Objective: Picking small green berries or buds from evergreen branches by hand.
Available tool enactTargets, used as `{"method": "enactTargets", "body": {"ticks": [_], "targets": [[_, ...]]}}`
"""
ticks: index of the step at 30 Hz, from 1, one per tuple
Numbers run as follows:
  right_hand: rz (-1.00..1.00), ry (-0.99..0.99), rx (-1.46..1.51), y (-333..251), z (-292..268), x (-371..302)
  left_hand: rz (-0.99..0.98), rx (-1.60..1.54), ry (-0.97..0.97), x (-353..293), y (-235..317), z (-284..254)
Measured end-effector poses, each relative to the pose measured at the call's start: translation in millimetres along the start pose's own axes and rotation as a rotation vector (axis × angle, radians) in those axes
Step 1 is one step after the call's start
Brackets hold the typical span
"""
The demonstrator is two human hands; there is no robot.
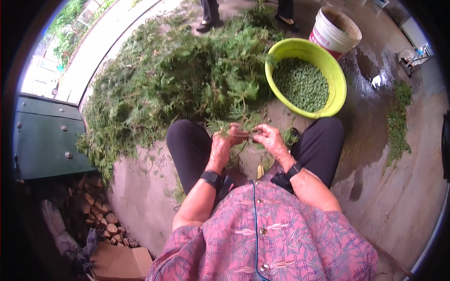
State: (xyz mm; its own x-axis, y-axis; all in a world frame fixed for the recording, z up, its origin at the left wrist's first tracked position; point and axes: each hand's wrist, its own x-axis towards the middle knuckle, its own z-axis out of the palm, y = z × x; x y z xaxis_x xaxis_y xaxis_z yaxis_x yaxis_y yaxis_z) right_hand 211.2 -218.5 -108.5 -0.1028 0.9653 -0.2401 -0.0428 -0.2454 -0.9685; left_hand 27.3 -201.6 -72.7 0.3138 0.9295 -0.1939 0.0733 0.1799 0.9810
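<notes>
My left hand (224,144) is closed around a green conifer sprig (241,111), held between my knees with its feathery tips pointing away from me. Close beside it, my right hand (273,141) has thumb and forefinger pinched together at the sprig's stem; what lies between those fingertips is too small to make out. Beyond my right knee is a yellow-green basin (338,89), holding many small round green cones (302,84). A large heap of cut conifer branches (173,70) spreads over the ground in front of me and to the left.
Behind the basin stands a white bucket (323,30). Another person's dark shoes (208,25) are at the heap's far edge. To the left are a dark green metal box (51,140), stacked firewood (111,218) and cardboard (119,262). Green scraps (398,122) lie on the wet floor at right.
</notes>
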Motion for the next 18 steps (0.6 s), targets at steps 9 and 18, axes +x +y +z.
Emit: {"method": "enactTargets", "body": {"ticks": [9, 18], "targets": [[0.04, 0.071, 0.165, 11, -1, -1, -0.063, -0.271, -0.007, 0, -13, -1], [-0.155, 0.385, 0.025, -3, -5, 4, -0.091, -0.245, -0.03, -1, -15, -1]]}}
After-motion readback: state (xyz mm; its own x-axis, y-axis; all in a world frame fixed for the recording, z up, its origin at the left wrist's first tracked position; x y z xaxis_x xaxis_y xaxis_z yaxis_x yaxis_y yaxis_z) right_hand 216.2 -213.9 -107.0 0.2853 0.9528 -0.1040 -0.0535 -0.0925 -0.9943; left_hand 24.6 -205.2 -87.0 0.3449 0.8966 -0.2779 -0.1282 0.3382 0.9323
